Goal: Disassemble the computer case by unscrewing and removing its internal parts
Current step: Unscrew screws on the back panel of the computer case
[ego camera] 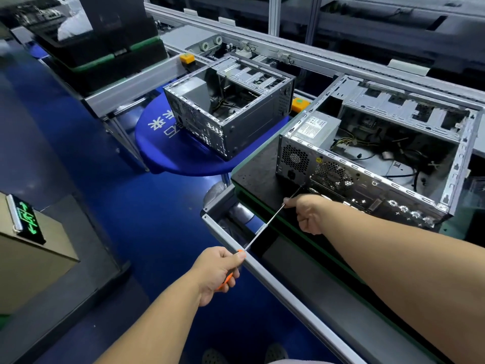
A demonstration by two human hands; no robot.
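Screwdriver meets case's rear panel

Fingers of the left hand point(219, 271) curl around the orange handle of one long screwdriver point(265, 227); the right hand point(309, 212) pinches its shaft nearer the tip, which touches the rear panel of the near computer case point(367, 156), just beyond that hand. Two opened cases are visible: this one on the bench point(252, 172), a second case point(228, 114) farther left.

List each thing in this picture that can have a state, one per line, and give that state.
Near computer case: side open, power supply and cables inside.
Far computer case: side open, on the blue round table.
Screwdriver: tip at the near case's rear panel.
Left hand: grips the orange handle.
Right hand: fingers steady the shaft.
Green sign: lit.
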